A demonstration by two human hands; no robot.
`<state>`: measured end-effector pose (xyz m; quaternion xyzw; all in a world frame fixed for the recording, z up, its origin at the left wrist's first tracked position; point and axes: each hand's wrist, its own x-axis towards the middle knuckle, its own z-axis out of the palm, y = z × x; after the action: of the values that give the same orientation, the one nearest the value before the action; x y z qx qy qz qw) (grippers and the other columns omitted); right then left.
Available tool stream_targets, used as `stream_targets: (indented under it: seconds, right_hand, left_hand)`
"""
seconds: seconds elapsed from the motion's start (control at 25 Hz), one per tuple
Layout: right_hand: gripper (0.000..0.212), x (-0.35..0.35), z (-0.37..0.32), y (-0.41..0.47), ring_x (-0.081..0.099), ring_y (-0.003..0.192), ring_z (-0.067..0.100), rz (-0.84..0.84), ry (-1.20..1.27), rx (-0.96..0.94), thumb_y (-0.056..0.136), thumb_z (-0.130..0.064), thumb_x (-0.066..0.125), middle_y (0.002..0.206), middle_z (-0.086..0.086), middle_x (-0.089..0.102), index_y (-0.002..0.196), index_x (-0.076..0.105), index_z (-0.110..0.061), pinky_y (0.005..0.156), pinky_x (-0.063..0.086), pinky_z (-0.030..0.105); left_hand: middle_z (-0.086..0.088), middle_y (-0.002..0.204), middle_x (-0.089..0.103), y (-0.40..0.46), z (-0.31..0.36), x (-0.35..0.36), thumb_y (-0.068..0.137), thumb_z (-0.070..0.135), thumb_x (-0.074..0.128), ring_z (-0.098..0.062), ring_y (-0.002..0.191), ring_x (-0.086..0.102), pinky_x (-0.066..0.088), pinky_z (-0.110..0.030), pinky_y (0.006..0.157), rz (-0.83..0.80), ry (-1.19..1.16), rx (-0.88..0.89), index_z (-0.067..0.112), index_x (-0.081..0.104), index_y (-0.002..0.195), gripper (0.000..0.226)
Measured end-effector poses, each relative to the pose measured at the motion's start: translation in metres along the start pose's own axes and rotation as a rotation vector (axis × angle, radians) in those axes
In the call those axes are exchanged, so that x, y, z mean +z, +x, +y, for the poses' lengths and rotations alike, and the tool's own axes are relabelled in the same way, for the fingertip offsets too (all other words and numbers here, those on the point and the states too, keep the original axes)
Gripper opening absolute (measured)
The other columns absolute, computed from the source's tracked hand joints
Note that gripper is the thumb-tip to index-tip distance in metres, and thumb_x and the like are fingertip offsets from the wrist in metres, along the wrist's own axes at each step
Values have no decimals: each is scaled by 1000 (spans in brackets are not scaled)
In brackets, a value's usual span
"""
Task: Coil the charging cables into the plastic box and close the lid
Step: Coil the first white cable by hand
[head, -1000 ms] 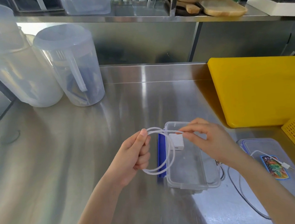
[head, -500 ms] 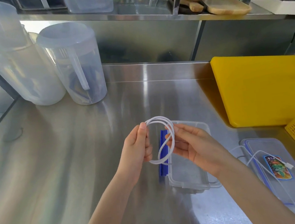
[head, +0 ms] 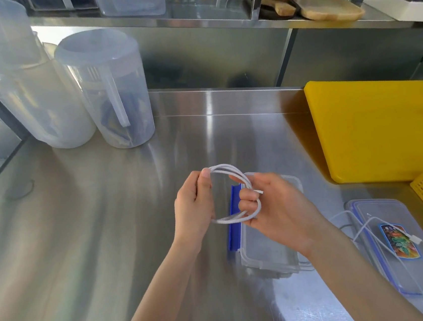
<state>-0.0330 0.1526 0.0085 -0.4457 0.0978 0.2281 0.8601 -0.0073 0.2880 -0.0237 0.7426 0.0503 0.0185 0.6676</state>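
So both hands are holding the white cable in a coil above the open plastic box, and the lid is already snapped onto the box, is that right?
Not quite. The head view shows the lid lying flat on the counter to the right of the plastic box, not snapped on. The rest holds: the left hand and right hand hold the white cable coiled above the open box.

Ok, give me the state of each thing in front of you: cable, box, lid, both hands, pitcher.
White cable: partly coiled into loops, held up in both hands; tail trails right across the lid.
Plastic box: open, looks empty, on the counter.
Lid: off, lying flat right of the box.
Left hand: pinching the coil's top.
Right hand: fingers through the loops, gripping them.
Lidded pitcher: upright, closed.
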Motion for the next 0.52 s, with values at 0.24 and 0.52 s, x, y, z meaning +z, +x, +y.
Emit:
stream_targets:
  seconds: [0.24, 0.52]
  right_hand:
    - [49, -3, 1, -2, 56, 78, 5, 111, -775, -245, 80, 2, 57, 74, -12, 55, 104, 53, -41, 77, 46, 13]
    - [22, -1, -14, 4, 61, 46, 0, 272, -996, -291, 93, -5, 38, 64, 2, 58, 93, 59, -10, 50, 48, 7]
  left_hand:
    - [13, 38, 27, 3, 6, -4, 96, 30, 36, -5, 34, 22, 26, -14, 34, -99, -280, -64, 17, 38, 63, 37]
    - [13, 39, 26, 23, 19, -8, 97, 29, 34, -4, 33, 22, 27, -13, 34, -82, -428, -16, 18, 38, 63, 37]
